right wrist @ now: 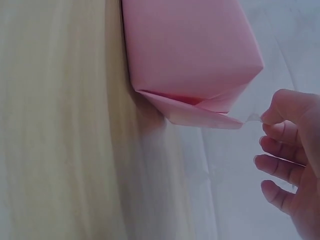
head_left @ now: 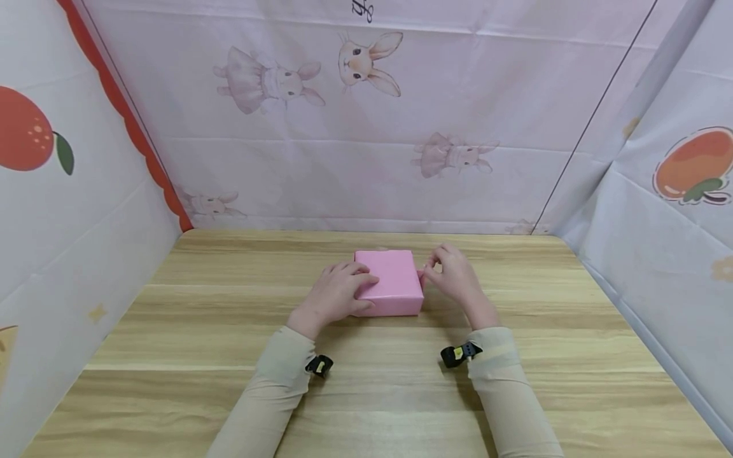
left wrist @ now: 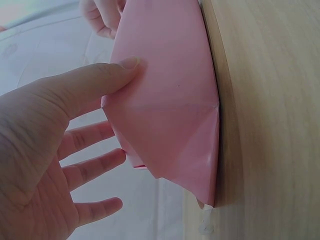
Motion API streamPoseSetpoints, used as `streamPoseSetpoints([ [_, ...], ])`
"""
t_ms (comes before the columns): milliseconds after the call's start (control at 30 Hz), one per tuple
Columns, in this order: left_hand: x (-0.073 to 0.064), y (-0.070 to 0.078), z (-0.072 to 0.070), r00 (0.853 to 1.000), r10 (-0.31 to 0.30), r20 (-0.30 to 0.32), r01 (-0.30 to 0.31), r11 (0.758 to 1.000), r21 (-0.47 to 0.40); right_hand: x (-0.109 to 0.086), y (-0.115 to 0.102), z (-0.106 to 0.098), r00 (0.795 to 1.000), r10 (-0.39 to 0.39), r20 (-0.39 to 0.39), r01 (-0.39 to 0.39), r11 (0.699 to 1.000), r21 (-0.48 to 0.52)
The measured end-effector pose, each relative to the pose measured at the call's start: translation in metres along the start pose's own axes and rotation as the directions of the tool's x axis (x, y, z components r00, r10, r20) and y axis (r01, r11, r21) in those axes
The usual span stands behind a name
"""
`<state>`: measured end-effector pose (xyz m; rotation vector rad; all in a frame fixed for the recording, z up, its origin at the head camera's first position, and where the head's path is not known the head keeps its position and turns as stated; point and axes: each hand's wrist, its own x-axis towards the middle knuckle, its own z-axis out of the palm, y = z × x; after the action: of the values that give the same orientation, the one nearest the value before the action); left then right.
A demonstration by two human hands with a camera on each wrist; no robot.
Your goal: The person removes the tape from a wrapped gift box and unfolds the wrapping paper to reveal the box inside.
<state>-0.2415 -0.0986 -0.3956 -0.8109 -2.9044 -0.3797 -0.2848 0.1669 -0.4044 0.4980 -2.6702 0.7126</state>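
A pink paper-wrapped box sits on the wooden table. My left hand rests on its left end, fingers over the top. In the left wrist view the thumb lies straight along the box's near side, and other fingers spread loosely beside the folded end. At the right end a pink paper flap stands out from the box, its fold partly open. Between thumb and index finger, my right hand pinches a small piece of clear tape at the flap's tip.
The wooden table runs back to a printed rabbit curtain. White fruit-printed sheets hang at the left and right. Black straps with small devices sit at both wrists. In the left wrist view, clear tape shows near the box's lower corner.
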Motion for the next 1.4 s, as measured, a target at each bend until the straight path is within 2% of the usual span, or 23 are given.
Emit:
streamPoseSetpoints([
  [367,0.000,-0.001,-0.001,1.000,0.004,-0.003,-0.005,1.000,-0.004,0.000,0.005,-0.005,0.997,0.056,0.060,-0.057,0.998,0.007],
  [733,-0.001,-0.001,-0.002,1.000,-0.004,-0.005,0.004,1.000,-0.004,0.000,0.011,-0.008,0.999,0.038,0.030,-0.038,0.999,0.026],
  [867,0.000,-0.001,0.000,1.000,0.003,-0.027,-0.004,1.000,-0.020,-0.001,0.011,-0.010,0.999,0.047,0.025,-0.048,0.998,0.036],
  [1100,0.004,-0.007,0.004,0.994,0.035,-0.104,-0.039,0.999,-0.036,0.002,0.008,-0.009,0.998,0.044,0.038,-0.046,0.998,0.040],
  [1267,0.012,-0.014,0.004,0.993,0.011,-0.117,-0.016,0.999,-0.038,0.009,0.001,-0.004,0.995,0.027,0.097,-0.030,0.999,0.036],
  [1400,0.021,-0.021,0.000,0.997,-0.032,-0.072,0.029,0.999,-0.042,0.016,-0.003,0.002,0.990,0.008,0.139,-0.010,1.000,0.012],
])
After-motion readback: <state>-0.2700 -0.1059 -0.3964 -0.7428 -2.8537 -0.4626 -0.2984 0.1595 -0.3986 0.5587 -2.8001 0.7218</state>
